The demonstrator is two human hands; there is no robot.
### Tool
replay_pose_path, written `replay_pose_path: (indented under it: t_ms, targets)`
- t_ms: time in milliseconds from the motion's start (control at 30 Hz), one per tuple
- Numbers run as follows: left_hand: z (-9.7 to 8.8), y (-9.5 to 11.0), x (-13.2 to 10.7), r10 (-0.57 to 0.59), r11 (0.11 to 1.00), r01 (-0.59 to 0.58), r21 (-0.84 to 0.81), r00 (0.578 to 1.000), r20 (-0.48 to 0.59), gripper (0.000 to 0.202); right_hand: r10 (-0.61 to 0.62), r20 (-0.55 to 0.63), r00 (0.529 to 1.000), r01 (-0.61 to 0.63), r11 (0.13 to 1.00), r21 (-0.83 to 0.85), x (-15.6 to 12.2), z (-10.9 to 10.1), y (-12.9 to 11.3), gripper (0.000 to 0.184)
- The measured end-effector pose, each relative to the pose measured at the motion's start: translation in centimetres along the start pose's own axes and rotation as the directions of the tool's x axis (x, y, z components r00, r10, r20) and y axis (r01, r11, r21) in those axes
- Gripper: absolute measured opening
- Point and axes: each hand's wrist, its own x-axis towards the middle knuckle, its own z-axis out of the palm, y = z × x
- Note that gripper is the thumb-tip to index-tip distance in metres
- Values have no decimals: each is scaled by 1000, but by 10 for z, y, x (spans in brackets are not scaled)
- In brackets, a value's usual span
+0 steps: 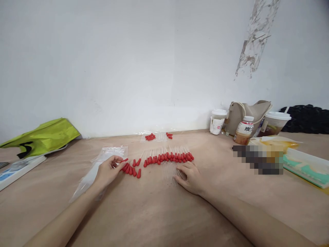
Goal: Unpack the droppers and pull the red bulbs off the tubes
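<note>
My left hand [110,170] is closed, with a red rubber dropper bulb [125,160] pinched at its fingertips. Just below it lies a small group of loose red bulbs [131,170], with more beside them to the right. My right hand [189,176] rests on the table with fingers curved and thumb apart, touching the edge of a bundle of thin clear tubes [169,173]. Above both hands runs a row of droppers [168,157], red bulbs toward me and clear tubes pointing to the wall.
Clear plastic bags [102,161] lie left of the bulbs. A clear pack with red bulbs [150,137] sits by the wall. At right stand a white-lidded cup [218,121], a bottle [243,131], a grey bag [235,120] and another cup [276,123]. A power strip [22,169] lies left.
</note>
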Motion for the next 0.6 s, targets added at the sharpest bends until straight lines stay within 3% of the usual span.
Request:
replay_pose_path:
  t_ms: [100, 200, 433, 600]
  targets:
    - [-1, -2, 0, 45, 988, -56, 146, 996, 76, 30, 4, 45, 999, -4, 1000, -17, 0, -2, -2, 29]
    - [-2, -6, 0, 21, 975, -35, 218, 998, 65, 31, 5, 82, 997, -2, 999, -34, 1, -5, -4, 33]
    - [-3, -18, 5, -12, 977, -4, 212, 997, 74, 34, -4, 120, 993, 8, 999, -36, 2, -8, -6, 34]
    - [-8, -14, 7, -17, 961, 10, 276, 1000, 22, 32, 3, 102, 995, -1, 1000, -21, 2, -8, -5, 34]
